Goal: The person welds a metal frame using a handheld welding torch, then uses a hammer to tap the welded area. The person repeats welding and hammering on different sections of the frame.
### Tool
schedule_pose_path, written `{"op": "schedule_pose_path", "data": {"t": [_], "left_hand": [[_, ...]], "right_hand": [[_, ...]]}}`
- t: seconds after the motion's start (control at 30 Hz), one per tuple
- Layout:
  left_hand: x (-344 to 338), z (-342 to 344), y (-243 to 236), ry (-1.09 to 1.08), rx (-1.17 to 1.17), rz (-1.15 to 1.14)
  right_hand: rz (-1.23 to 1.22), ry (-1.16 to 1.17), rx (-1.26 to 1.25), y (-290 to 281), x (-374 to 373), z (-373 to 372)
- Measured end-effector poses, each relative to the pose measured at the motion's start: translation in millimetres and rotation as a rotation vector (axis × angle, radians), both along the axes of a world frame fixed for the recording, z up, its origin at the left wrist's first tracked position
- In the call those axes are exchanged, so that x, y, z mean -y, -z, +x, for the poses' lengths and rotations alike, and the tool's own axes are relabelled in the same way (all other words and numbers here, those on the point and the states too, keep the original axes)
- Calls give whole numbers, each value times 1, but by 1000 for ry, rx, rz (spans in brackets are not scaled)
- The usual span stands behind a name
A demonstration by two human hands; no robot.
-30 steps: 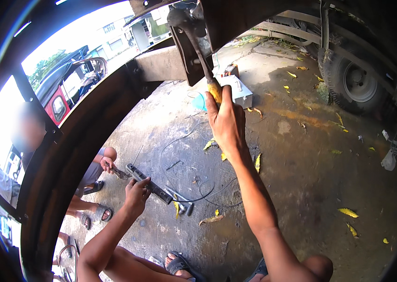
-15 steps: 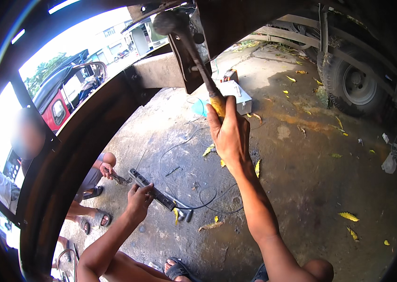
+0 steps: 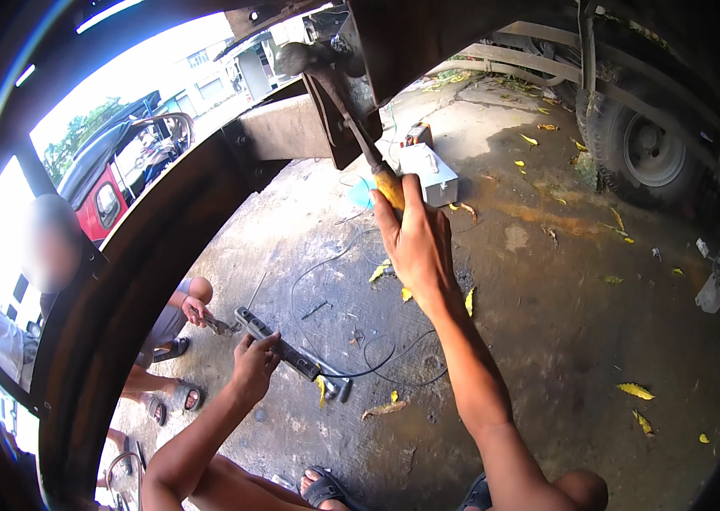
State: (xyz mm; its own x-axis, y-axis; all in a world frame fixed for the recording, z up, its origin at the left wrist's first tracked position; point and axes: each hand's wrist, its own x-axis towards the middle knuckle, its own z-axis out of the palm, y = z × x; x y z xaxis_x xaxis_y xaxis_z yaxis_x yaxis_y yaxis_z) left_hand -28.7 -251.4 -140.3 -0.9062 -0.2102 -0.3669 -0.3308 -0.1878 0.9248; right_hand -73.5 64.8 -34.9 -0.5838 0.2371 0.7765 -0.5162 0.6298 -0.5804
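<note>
A dark curved beam (image 3: 164, 226) sweeps from upper centre to lower left; a truck wheel (image 3: 649, 153) stands at upper right. A hammer (image 3: 349, 112) with a yellow handle (image 3: 389, 186) slants through upper centre, its head overlapping a metal bracket (image 3: 332, 128); contact cannot be told. The right hand (image 3: 418, 247), at centre, is wrapped round the handle. Left of centre, the left hand (image 3: 253, 366) grips a slotted grey bar (image 3: 298, 359) between thumb and fingers. Near the bar's upper end, a co-worker's hand (image 3: 195, 310) holds a metal tool (image 3: 222, 326).
</note>
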Motion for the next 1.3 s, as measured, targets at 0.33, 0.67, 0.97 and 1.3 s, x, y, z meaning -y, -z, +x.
{"op": "schedule_pose_path", "data": {"t": [0.33, 0.67, 0.97, 1.3], "left_hand": [[-5, -2, 1, -35, 16, -15], [-20, -1, -1, 28, -5, 52], [-23, 0, 0, -27, 28, 55], [-13, -6, 7, 42, 62, 7]], "right_hand": [[-12, 10, 63, 7, -4, 7], [52, 90, -8, 39, -5, 29], [159, 259, 4, 8, -18, -8], [118, 167, 69, -3, -18, -9]]}}
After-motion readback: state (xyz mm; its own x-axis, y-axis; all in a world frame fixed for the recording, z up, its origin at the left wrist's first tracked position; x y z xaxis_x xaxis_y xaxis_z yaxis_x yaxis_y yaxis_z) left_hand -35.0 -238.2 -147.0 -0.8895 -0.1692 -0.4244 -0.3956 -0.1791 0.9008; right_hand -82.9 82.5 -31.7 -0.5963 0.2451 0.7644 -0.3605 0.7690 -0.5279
